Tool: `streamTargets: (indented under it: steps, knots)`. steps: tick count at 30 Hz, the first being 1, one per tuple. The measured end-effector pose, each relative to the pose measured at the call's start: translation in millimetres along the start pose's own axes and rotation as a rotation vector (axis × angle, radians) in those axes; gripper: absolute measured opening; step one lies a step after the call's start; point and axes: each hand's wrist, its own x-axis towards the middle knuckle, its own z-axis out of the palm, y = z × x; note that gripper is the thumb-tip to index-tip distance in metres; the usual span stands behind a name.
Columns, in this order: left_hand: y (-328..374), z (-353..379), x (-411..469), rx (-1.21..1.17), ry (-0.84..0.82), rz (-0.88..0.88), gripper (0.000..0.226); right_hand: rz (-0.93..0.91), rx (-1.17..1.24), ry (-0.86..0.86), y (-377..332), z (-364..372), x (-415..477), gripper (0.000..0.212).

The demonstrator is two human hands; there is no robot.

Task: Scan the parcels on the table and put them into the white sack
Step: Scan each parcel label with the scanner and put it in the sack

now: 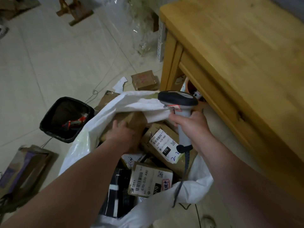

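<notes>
Cardboard, stiff and taped: the brown parcel (131, 122) sits in the mouth of the white sack (131, 101), with the fingers of the left hand (121, 134) curled over its top. It looks light (one hand manages it), but the tape may be slick, so grip across opposite edges. The right hand (190, 124) has its fingers wrapped round the scanner (177, 97), beside the bench (238, 46).

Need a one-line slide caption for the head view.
Left hand holds a brown parcel inside the white sack; right hand grips the scanner.

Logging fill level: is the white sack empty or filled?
Partly full: several labelled parcels lie inside the white sack, its mouth open.
</notes>
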Motion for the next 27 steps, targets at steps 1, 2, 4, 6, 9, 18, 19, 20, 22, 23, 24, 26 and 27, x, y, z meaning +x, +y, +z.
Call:
streamTargets:
  steps: [1, 2, 4, 6, 9, 18, 19, 20, 22, 23, 24, 26, 27]
  knots:
    - [-4, 5, 3, -0.026, -0.062, -0.037, 0.052, 0.007, 0.004, 0.014, 2, -4, -1, 0.015]
    - [-8, 9, 4, -0.055, -0.056, -0.065, 0.054, 0.009, 0.004, 0.022, 4, -7, -2, 0.016]
    - [-11, 14, 0, -0.073, -0.004, -0.035, 0.059, 0.007, -0.004, 0.026, 8, -10, -5, 0.018]
    - [-11, 12, -8, -0.086, 0.027, 0.027, 0.061, 0.014, -0.021, 0.002, 9, -11, -10, 0.015]
    - [-9, -3, -23, -0.088, 0.051, 0.045, 0.053, 0.068, -0.008, -0.039, 3, -15, -23, 0.012]
    - [17, -79, -91, -0.214, -0.011, 0.107, 0.035, 0.08, 0.151, -0.089, -54, -62, -82, 0.013]
    - [23, -87, -100, -0.217, 0.008, 0.121, 0.034, 0.071, 0.182, -0.087, -61, -71, -90, 0.013]
    - [30, -95, -107, -0.219, 0.034, 0.139, 0.032, 0.061, 0.203, -0.091, -68, -80, -97, 0.011]
    - [47, -111, -121, -0.244, 0.092, 0.17, 0.029, 0.041, 0.229, -0.102, -80, -99, -113, 0.01]
    - [57, -122, -130, -0.272, 0.126, 0.184, 0.029, 0.026, 0.253, -0.103, -86, -110, -120, 0.009]
    - [70, -134, -140, -0.319, 0.154, 0.192, 0.03, 0.011, 0.278, -0.1, -92, -122, -128, 0.01]
    - [97, -159, -160, -0.394, 0.226, 0.217, 0.033, -0.021, 0.314, -0.084, -104, -149, -144, 0.013]
    - [112, -171, -170, -0.42, 0.261, 0.246, 0.032, -0.038, 0.327, -0.072, -110, -164, -152, 0.017]
